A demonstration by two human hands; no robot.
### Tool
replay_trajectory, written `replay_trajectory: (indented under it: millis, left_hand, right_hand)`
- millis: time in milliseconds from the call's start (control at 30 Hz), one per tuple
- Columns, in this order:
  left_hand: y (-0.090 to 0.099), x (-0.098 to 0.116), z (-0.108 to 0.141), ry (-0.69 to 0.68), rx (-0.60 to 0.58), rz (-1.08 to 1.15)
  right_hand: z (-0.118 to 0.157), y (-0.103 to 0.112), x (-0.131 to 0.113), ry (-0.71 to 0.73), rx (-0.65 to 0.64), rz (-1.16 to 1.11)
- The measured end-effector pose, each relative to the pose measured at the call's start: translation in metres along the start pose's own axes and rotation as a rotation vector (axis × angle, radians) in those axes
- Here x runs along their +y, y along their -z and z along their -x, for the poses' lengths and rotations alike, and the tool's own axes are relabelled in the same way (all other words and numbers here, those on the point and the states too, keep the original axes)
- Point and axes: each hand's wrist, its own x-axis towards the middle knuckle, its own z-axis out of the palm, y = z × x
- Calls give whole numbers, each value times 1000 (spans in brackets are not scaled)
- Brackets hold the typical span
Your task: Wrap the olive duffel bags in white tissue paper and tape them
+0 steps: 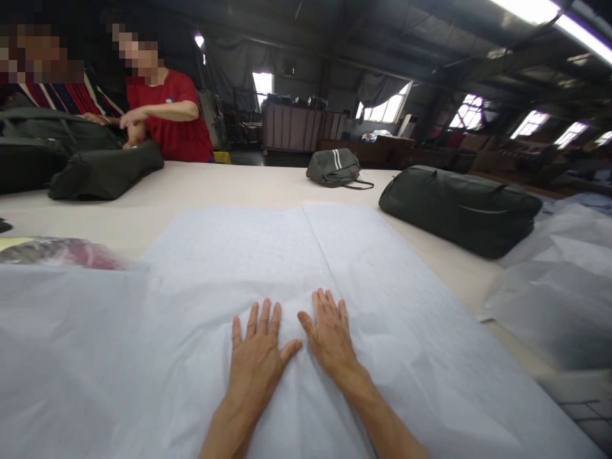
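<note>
white sheeting (406,382) lies over the near and middle part of the pale surface (239,185), running off the near edge of the view, with soft wrinkles around both hands and a long straight crease or seam leading away from them. at the far left, a person in a striped top (71,95) and a person in a red shirt (174,127) are beside some dark green bags (105,172). nearer, just beyond the sheeting's left part, is a clear plastic packet (90,252) with dark and reddish contents. the left hand (258,357) rests palm down on the sheeting, fingers spread, thumb pointing towards the other hand. just beside it, not touching, the right hand (332,335) also lies palm down, fingers slightly apart and thumb out; neither pinches anything. past the sheeting's far edge sits a small dark bag (333,167) with two white stripes and a strap. right of that, a long dark bag (459,207) lies at a slant, and at the far right is a crumpled heap of translucent plastic (559,280).
</note>
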Motion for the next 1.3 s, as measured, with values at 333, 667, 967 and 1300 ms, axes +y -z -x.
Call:
replay_trajectory:
  millis: [333,667,967,1300]
  left_hand:
    - [-3,4,-1,30,2,43]
    - [-2,5,0,35,42,60]
    - [0,5,1,28,92,66]
    - [-3,4,-4,-143,260,189]
  right_hand:
    - [-25,45,14,-567,285,-1442]
    - [-16,66,19,-627,116,-1184]
    - [-10,33,-16,498,-342,175]
    - [-20,26,-10,319,-437,149]
